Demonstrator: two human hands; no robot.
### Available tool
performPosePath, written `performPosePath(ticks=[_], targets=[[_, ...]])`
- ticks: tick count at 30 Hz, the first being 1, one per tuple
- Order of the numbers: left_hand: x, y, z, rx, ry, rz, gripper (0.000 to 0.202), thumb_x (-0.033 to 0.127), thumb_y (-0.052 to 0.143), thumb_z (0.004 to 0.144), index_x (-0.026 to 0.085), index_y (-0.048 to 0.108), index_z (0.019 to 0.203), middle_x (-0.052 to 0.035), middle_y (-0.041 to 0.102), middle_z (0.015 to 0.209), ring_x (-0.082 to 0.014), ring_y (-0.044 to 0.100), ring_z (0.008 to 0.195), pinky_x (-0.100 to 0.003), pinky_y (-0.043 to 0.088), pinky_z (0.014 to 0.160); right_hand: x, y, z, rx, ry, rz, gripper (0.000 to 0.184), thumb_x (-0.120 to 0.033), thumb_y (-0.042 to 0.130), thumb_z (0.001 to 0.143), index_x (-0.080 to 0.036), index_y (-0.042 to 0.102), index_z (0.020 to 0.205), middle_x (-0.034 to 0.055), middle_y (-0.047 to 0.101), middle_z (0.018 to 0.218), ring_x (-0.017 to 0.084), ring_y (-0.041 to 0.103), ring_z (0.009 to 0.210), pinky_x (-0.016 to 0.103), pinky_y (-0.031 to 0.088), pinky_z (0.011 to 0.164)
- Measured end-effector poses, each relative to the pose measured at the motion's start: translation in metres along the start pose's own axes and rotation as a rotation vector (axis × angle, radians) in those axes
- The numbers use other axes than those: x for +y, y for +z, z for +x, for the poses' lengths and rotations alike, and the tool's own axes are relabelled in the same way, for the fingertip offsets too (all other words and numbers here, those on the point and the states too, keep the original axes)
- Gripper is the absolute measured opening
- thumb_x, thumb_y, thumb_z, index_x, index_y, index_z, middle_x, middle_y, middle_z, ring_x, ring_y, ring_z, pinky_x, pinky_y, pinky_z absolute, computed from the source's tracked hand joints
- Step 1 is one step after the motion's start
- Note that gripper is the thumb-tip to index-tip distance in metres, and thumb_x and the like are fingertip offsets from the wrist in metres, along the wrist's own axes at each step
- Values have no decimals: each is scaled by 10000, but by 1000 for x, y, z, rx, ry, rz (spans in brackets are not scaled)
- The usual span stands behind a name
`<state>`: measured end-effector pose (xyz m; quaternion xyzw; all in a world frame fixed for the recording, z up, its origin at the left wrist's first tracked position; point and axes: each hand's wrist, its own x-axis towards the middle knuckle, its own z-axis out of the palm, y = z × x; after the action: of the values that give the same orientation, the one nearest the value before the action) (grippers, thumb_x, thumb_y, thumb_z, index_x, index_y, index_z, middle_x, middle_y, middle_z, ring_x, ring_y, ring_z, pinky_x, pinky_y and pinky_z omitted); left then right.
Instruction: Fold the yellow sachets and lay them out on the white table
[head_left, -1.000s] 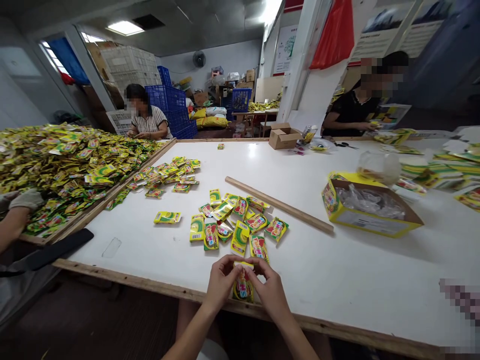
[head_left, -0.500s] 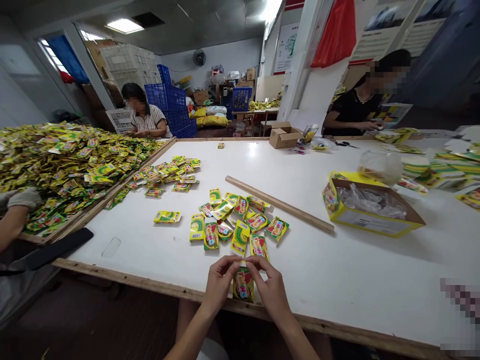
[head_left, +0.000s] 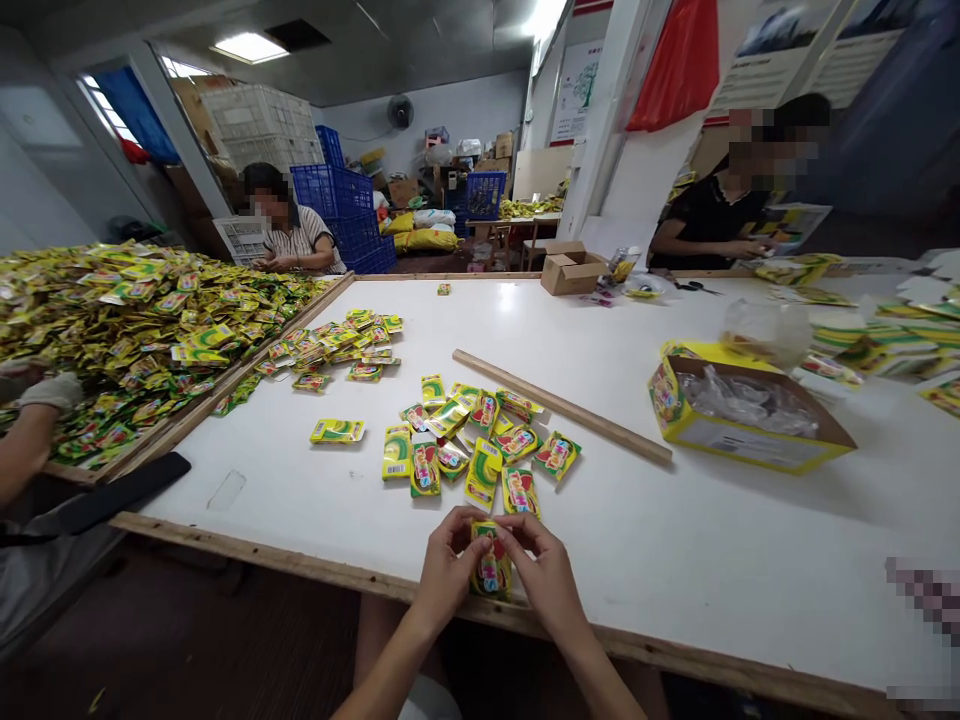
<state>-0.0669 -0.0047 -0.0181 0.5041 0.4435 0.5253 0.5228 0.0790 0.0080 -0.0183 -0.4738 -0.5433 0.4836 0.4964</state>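
At the table's front edge a small green and yellow candy box with bright lettering stands between my hands, its lower end by the wooden rim. My left hand is closed on its upper left side, thumb across the front. From the right, my right hand grips the upper corner in the same way, fingers curled behind the top. Just beyond my fingertips lies a loose pile of similar boxes, some face up and others showing barcodes. One more box rests alone to the left.
A wooden strip lies across the white table. At right stands an open yellow carton with clear plastic bags. More boxes lie farther back. A big heap of packets fills the left side, where a co-worker's gloved hand reaches in.
The box's top flap, which stood up between my fingertips, now appears folded down. My thumbs have come lower onto the box front, with both hands still on it.
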Motion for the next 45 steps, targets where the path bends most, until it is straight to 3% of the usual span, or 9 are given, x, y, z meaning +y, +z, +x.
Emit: performPosePath(ticks=[5,11,17,26,28,33,39,42,45], targets=[[-3,2,1,-27,-9,-4,238,264,676,796,178,624,1012,-32,678,889,-174,611,815,-254,459,746,3,0,1,-17,24,51,358,-517,709,753,-170,690,840,84,687,858,261,642,829,338,509,750],[-2,0,-2,26,-12,-22,295,283,684,792,177,627,1061,-41,695,890,-180,632,808,-267,486,743,6,2,-12,32,-16,32,278,-443,669,818,-191,667,934,74,677,933,245,639,869,322,509,777],[2,-8,-7,47,-42,-19,212,258,722,742,153,707,926,-72,730,890,-222,667,847,-306,520,781,1,2,-25,48,-96,-22,213,-385,647,845,-202,694,943,80,679,976,249,634,927,327,519,817],[8,-14,-11,10,193,200,103,241,693,778,177,723,853,-66,715,862,-220,655,873,-316,507,819,2,0,-28,16,-110,8,227,-408,660,843,-205,705,932,84,683,977,256,631,949,347,523,847],[7,-14,-12,2,170,198,116,251,675,798,180,712,881,-64,711,877,-210,653,855,-307,509,797,4,0,-29,21,-105,15,230,-409,663,842,-207,703,943,83,681,991,251,633,946,346,524,850],[2,-8,-15,2,27,2,353,254,646,821,218,564,1163,-23,689,878,-180,653,820,-287,514,760,7,1,-29,63,-99,6,265,-437,653,843,-201,700,956,86,676,1002,253,633,957,339,540,831],[1,-1,-15,70,13,-84,275,256,690,783,197,575,1026,-19,688,837,-174,642,797,-264,496,737,6,4,-32,122,-139,5,275,-453,668,824,-196,709,912,90,683,951,256,648,924,336,564,793],[5,-2,-15,54,25,-67,245,281,687,786,190,620,1003,-37,688,879,-187,642,838,-277,501,768,6,4,-33,115,-162,-3,244,-429,657,838,-205,712,917,86,684,955,253,652,918,336,566,793],[8,-3,-14,31,48,-5,163,306,666,802,160,697,868,-68,696,895,-211,644,882,-294,503,807,5,4,-33,92,-172,-14,221,-408,647,849,-212,712,925,85,685,956,250,655,908,337,566,793]])
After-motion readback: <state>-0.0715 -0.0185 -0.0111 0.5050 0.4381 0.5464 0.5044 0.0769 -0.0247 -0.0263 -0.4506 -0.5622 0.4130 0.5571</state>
